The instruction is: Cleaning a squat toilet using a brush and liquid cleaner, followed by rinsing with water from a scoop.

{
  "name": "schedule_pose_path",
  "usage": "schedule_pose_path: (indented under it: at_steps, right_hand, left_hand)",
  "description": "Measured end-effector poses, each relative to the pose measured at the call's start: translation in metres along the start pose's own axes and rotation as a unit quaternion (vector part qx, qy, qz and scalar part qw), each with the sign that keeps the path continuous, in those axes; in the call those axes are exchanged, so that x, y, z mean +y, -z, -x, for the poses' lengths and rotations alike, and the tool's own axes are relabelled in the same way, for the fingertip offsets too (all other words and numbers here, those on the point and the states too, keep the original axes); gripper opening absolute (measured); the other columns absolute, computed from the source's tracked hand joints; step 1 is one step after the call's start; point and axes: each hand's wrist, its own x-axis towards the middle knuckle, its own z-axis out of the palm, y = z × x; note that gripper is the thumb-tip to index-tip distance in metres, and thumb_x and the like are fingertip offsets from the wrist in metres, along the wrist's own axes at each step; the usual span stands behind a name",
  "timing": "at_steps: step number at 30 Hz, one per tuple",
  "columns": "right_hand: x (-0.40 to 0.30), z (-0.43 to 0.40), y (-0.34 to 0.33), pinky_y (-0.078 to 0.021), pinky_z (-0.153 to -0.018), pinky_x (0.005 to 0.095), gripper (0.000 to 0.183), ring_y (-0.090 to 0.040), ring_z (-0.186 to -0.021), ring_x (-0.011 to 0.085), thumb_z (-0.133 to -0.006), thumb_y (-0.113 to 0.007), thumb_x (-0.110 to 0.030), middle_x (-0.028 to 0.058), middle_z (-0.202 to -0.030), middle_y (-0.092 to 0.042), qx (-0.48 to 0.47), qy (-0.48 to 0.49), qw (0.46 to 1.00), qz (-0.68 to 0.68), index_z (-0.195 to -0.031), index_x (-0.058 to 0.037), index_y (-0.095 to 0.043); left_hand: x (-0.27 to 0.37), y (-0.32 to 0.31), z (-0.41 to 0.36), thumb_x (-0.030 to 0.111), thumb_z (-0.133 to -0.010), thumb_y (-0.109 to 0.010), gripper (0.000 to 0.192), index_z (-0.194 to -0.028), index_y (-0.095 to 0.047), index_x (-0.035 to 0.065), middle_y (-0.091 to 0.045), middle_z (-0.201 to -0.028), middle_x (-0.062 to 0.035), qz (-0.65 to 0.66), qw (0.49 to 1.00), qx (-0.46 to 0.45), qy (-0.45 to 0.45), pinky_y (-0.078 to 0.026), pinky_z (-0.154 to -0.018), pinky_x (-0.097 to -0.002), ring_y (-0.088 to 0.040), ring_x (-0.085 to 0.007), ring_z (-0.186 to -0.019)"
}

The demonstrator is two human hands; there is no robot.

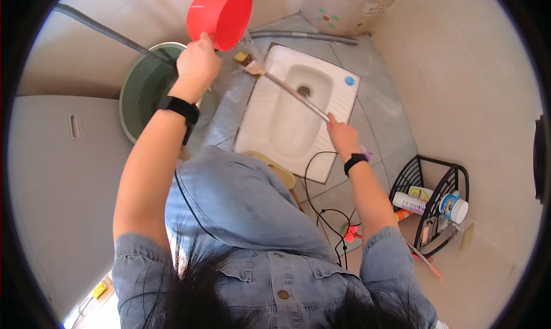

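Note:
My left hand (199,61) grips a red plastic dipper (202,17), tipped to the right. Clear water (254,43) pours from its rim onto a brush head (245,60) with yellow and brown bristles. That brush's long metal handle (297,96) runs down to my right hand (343,135), which is closed around it. Handle and brush cross above a white ceramic squat toilet (295,150), whose drain hole (304,91) shows in the basin. The brush head is beyond the toilet's left edge, over wet grey floor tiles (224,109).
Left stands a green tub (129,109) holding water, with a grey pipe (107,32) reaching into it. A grey hose (305,36) lies behind the toilet. Right is a black rack (462,172) with several bottles. Black cables (312,195) hang before me; a grey door panel (64,178) stands left.

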Motion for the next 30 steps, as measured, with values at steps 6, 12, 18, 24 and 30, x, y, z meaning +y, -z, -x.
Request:
schedule_pose_path:
  at_steps: [6, 12, 18, 24, 30]
  right_hand:
    - [0.142, 0.047, -0.025, -0.0446, -0.071, 0.0503, 0.037, -0.058, -0.083, 0.0400, -0.088, -0.038, -0.029, 0.0230, -0.087, -0.061, 0.048, -0.217, 0.967, -0.123, -0.119, -0.0122, -0.047]
    - [0.237, 0.171, -0.057, -0.0431, -0.074, 0.0528, 0.035, -0.056, -0.084, 0.0428, -0.089, -0.036, -0.032, 0.0257, -0.088, -0.060, 0.065, -0.364, 0.927, -0.064, -0.110, -0.0080, -0.049]
    - [0.212, 0.314, -0.071, -0.0446, -0.072, 0.0512, 0.031, -0.057, -0.083, 0.0431, -0.090, -0.036, -0.031, 0.0267, -0.086, -0.059, -0.024, -0.487, 0.872, -0.049, -0.098, -0.0043, -0.048]
    - [0.215, 0.350, -0.117, -0.0448, -0.069, 0.0500, 0.031, -0.058, -0.080, 0.0433, -0.090, -0.038, -0.027, 0.0278, -0.083, -0.059, 0.058, -0.481, 0.869, -0.101, -0.096, 0.0005, -0.051]
    - [0.155, 0.285, -0.101, -0.0432, -0.068, 0.0529, 0.031, -0.057, -0.079, 0.0446, -0.089, -0.037, -0.029, 0.0268, -0.081, -0.059, 0.067, -0.359, 0.898, -0.244, -0.103, -0.0034, -0.047]
  left_hand:
    - [0.001, 0.018, 0.008, 0.007, -0.076, -0.045, 0.027, -0.102, -0.051, -0.0005, -0.061, -0.085, -0.0231, 0.038, 0.998, 0.046, -0.033, -0.048, -0.072, -0.0443, -0.060, -0.0370, -0.083]
    - [-0.004, 0.024, 0.007, 0.011, -0.076, -0.048, 0.034, -0.109, -0.050, 0.0077, -0.061, -0.088, -0.0217, 0.063, 0.997, 0.043, -0.022, -0.045, -0.074, -0.0465, -0.058, -0.0380, -0.086]
    - [-0.020, 0.029, 0.011, 0.016, -0.075, -0.053, 0.042, -0.117, -0.051, 0.0104, -0.060, -0.096, -0.0215, 0.071, 0.996, 0.049, 0.005, -0.045, -0.078, -0.0451, -0.057, -0.0368, -0.091]
    - [-0.048, 0.044, 0.004, 0.019, -0.071, -0.060, 0.052, -0.119, -0.051, -0.0003, -0.056, -0.069, -0.0087, 0.266, 0.962, 0.008, 0.066, -0.039, -0.050, -0.0290, -0.052, -0.0176, -0.058]
    - [-0.073, 0.077, 0.027, 0.015, -0.073, -0.059, 0.051, -0.120, -0.050, -0.0011, -0.046, -0.054, 0.0019, 0.326, 0.940, 0.002, 0.103, -0.029, -0.035, -0.0221, -0.039, -0.0058, -0.038]
